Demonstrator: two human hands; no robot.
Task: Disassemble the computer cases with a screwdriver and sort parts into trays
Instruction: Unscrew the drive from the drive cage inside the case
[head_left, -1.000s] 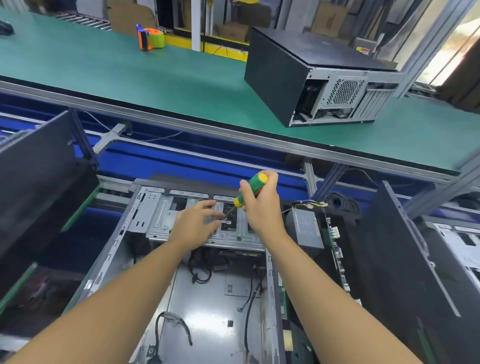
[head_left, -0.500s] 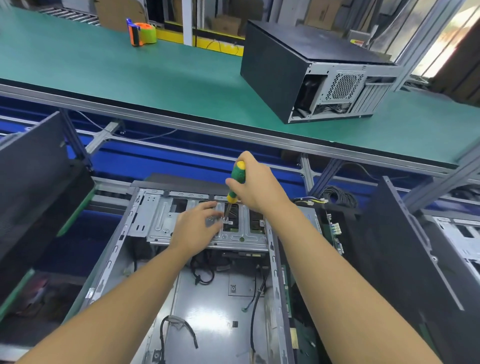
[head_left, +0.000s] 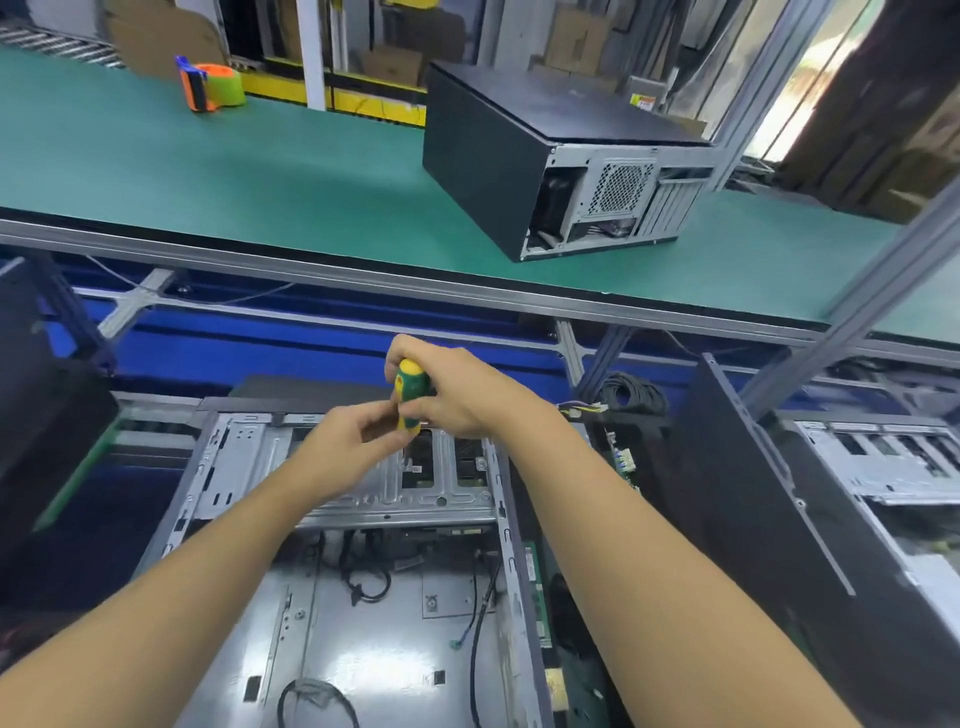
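An open computer case (head_left: 363, 613) lies flat in front of me, its silver drive bracket (head_left: 395, 493) across the far end and loose black cables inside. My right hand (head_left: 462, 395) grips a green and yellow screwdriver (head_left: 410, 392) held upright above the bracket. My left hand (head_left: 348, 452) is raised beside it, fingertips curled at the lower end of the handle; the screwdriver's shaft and tip are hidden behind this hand, and I cannot tell whether it pinches something.
A closed black computer case (head_left: 550, 156) sits on the green bench (head_left: 208, 171) beyond, with an orange and green tape dispenser (head_left: 210, 85) at the far left. Black side panels (head_left: 769, 509) lean at right, another open chassis (head_left: 883, 467) further right, a dark panel (head_left: 47, 415) at left.
My right hand lifted the screwdriver up off the bracket and turned it upright. My left hand rose from the bracket to meet the handle's lower end.
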